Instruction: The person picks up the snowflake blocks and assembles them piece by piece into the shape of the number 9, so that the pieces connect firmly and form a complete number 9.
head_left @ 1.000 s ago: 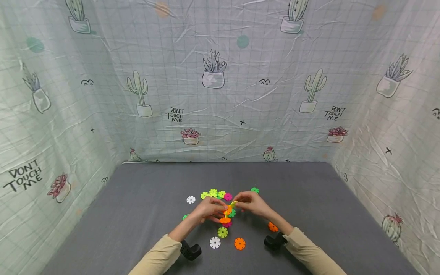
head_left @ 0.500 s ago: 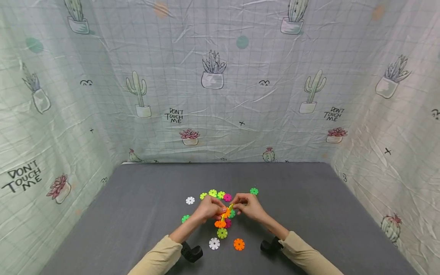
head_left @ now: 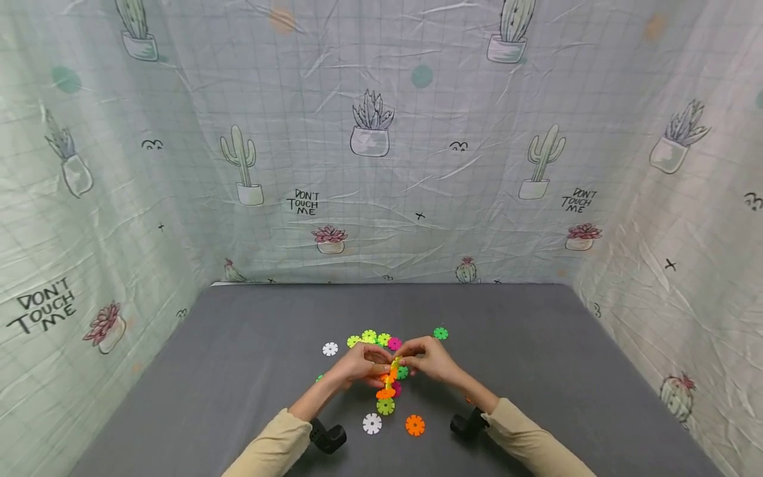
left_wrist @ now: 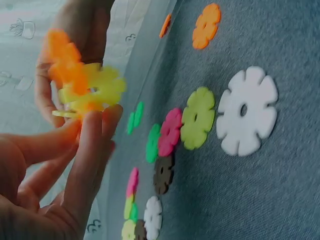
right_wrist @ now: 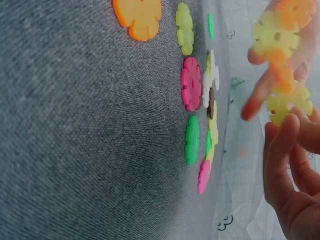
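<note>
Several flower-shaped plastic discs with notched rims are joined in a chain, orange and yellow by turns, raised above the grey table. My left hand (head_left: pixel 359 364) pinches the inner orange disc (right_wrist: pixel 281 71) between thumb and fingers. At the chain's far end, my right hand (head_left: pixel 430 356) pinches a yellow disc (right_wrist: pixel 294 101) by its edge. Another yellow disc (right_wrist: pixel 275 39) and an outer orange disc (left_wrist: pixel 65 60) extend from the left hand's side toward the body. Both hands are close together, and fingers cover part of the joints.
Loose discs lie on the grey table (head_left: pixel 507 351) around and below the hands: a white disc (left_wrist: pixel 247 111), a yellow-green disc (left_wrist: pixel 198 118), a pink disc (right_wrist: pixel 191 84), a brown disc (left_wrist: pixel 163 175) and an orange disc (head_left: pixel 415 425). Farther back is a green disc (head_left: pixel 440 333). A patterned curtain (head_left: pixel 381 165) stands behind.
My right hand has shifted slightly left, closer to the left hand. The chain has turned to hang more upright, its lower orange disc now over the yellow-green disc in the head view.
</note>
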Demonstrator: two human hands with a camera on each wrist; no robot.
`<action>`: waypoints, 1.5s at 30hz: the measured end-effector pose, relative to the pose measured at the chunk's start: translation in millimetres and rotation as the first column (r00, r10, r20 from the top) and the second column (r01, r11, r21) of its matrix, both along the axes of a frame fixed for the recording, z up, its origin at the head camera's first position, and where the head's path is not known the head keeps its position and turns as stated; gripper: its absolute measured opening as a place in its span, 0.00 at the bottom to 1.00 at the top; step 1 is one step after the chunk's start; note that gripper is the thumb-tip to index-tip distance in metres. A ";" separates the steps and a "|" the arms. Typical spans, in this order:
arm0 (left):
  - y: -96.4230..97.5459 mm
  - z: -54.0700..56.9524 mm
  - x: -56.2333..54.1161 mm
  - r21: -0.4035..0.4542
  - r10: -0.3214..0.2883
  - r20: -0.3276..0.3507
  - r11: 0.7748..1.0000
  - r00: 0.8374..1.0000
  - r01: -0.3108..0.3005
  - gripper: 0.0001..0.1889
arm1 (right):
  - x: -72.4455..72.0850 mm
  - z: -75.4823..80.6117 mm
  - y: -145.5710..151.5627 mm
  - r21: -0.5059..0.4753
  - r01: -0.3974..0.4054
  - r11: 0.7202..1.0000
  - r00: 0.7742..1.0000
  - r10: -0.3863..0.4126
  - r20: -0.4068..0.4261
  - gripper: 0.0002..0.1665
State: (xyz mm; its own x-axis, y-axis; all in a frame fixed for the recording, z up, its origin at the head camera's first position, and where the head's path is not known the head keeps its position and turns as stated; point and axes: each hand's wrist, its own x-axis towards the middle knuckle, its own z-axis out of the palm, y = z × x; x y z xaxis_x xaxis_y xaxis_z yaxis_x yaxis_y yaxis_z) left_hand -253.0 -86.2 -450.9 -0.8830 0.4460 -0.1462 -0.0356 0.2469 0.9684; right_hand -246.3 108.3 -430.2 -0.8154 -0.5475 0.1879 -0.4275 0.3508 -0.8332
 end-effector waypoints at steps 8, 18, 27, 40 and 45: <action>-1.7 -3.3 -2.0 -0.011 -0.055 0.049 0.998 0.997 0.056 0.14 | -20.3 -30.2 4.1 0.057 -0.031 0.998 0.999 0.033 -0.030 0.11; 0.1 -4.3 -0.7 0.009 0.034 0.033 0.999 0.999 -0.034 0.14 | -26.1 -30.3 14.2 0.104 -0.007 0.995 0.996 0.016 -0.086 0.12; -0.4 -2.2 -1.3 0.045 0.068 0.069 0.996 0.995 -0.071 0.14 | -36.3 -31.0 45.7 0.203 0.100 0.974 0.994 -0.088 -0.068 0.11; 0.1 -0.8 -1.6 0.075 0.026 0.072 0.997 0.997 -0.031 0.15 | -43.1 -33.3 70.9 0.282 0.199 0.938 0.976 -0.163 -0.146 0.10; 2.1 2.3 -1.4 0.031 0.023 0.068 0.999 0.997 -0.025 0.21 | -46.8 -34.7 74.3 0.286 0.221 0.932 0.973 -0.191 -0.129 0.11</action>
State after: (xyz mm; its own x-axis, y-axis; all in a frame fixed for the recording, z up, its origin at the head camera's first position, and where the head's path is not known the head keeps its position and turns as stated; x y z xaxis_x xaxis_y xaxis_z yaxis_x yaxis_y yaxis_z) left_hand -254.4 -84.1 -448.6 -0.8821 0.4304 -0.1915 -0.1063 0.2141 0.9710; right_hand -293.1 182.6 -464.9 -0.9022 -0.4121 0.1272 -0.3931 0.6645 -0.6356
